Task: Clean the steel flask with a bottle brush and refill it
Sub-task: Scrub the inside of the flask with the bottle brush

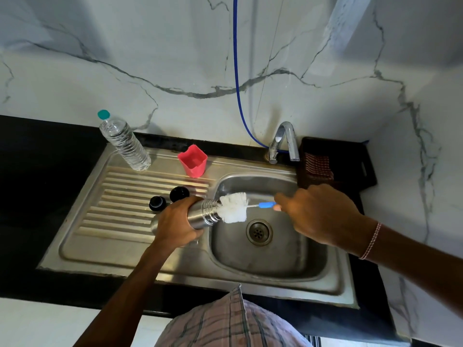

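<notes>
The left hand grips the flask sideways over the sink rim. The right hand pinches the brush, whose bristles touch the flask's mouth above the open basin.

A black stone counter carries a stainless steel sink unit, its ribbed drainboard on the left. On the drainboard stand a clear plastic water bottle with a teal cap far left, a pink square plastic cup and, nearer, 2 round black caps. A dark tray sits far right.
</notes>
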`<state>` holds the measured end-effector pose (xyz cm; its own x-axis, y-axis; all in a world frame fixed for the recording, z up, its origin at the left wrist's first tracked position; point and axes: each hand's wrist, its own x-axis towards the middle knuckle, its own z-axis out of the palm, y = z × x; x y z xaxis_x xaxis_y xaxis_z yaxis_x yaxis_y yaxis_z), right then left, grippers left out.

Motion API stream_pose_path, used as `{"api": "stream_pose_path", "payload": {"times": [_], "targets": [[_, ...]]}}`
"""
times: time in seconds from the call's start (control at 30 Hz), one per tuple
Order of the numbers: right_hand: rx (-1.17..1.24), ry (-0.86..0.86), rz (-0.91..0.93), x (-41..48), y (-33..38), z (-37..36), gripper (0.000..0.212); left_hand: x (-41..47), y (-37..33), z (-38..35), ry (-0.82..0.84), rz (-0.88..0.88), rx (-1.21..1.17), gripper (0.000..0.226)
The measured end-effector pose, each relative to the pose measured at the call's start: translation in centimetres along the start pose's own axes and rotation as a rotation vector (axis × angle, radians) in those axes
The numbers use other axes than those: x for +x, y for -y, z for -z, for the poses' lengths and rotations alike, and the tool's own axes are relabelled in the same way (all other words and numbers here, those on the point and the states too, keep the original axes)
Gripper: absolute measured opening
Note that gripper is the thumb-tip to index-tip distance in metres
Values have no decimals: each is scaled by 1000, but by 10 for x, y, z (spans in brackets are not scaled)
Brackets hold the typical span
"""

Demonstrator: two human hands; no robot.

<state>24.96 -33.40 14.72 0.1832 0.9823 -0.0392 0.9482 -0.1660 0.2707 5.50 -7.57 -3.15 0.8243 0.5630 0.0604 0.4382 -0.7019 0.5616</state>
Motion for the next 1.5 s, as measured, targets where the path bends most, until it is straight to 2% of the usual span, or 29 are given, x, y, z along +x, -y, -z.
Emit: {"api": "stream_pose_path", "payload": {"times": [0.07, 0.13, 0.33, 0.4, 0.47, 0.5, 0.53, 0.6, 0.63, 0.67, 0.7, 0.77, 0.9, 0.97, 1.03, 1.1, 1.13, 1.17, 1.2, 1.23, 1.27, 1.33, 1.37, 1.4, 1.47, 1.5], "targets": [[132, 183, -27, 3, 7, 7, 47, 0, -3, 0, 7, -44, 8, 72], [339, 432, -107, 12, 7, 5, 39, 0, -7, 0, 12, -99, 3, 70], [1352, 975, -571, 16, 6, -14, 39, -1, -19, -1, -16, -263, 4, 60], [1527, 1079, -631, 15, 19, -18, 38, 0, -29, -2, -27, -344, 31, 60], [1603, 1056, -688, 18, 29, -23, 35, 3, -35, -3, -29, -375, 64, 62], [1533, 987, -683, 18, 32, -24, 34, 5, -36, -2, -20, -362, 83, 65], [1347, 849, -624, 17, 35, -24, 31, 7, -36, -2, -3, -342, 103, 68], [633, 463, -310, 9, 40, -27, 14, 9, -36, -4, 29, -301, 131, 73], [286, 364, -211, 5, 44, -28, 10, 8, -38, -5, 42, -264, 126, 74], [60, 272, -185, 2, 49, -28, 15, 8, -40, -6, 47, -222, 104, 74], [-55, 205, -152, 0, 51, -32, 17, 7, -41, -7, 46, -193, 82, 74], [-91, 163, -97, -3, 53, -36, 19, 6, -41, -11, 48, -195, 68, 74], [-66, 220, 12, -6, 42, -22, 27, 3, -33, -8, 61, -230, 61, 69], [136, 221, -7, -6, 31, -16, 27, 1, -23, -4, 37, -218, 34, 69], [327, 278, -22, -3, 21, -12, 12, 2, -15, 3, 29, -199, 31, 71], [619, 486, -135, 0, 8, -11, 30, 2, -9, 9, 24, -194, 57, 76], [836, 584, -253, 2, 0, -8, 37, 2, -7, 12, 17, -187, 62, 77], [1035, 652, -371, 3, -6, -4, 39, 2, -5, 16, 4, -177, 64, 78], [1114, 689, -428, 5, -10, 2, 39, 3, -3, 19, -7, -163, 65, 79], [1060, 661, -396, 6, -14, 4, 37, 3, -2, 22, -12, -147, 71, 79], [870, 569, -287, 6, -13, 7, 33, 4, -2, 25, -10, -134, 79, 80], [255, 254, -77, -1, 1, 2, 16, 4, -3, 27, -17, -106, 88, 80], [45, 181, -50, -2, 12, 0, 16, 3, -4, 26, -27, -85, 76, 81], [-80, 82, -25, -1, 21, -2, 17, 2, -5, 26, -36, -63, 53, 82], [-132, -1, 14, 2, 25, -7, 8, -1, -6, 24, -42, -35, 20, 82], [-130, -40, 40, 3, 20, -9, 12, -3, -6, 24, -35, -32, 18, 82]]}}
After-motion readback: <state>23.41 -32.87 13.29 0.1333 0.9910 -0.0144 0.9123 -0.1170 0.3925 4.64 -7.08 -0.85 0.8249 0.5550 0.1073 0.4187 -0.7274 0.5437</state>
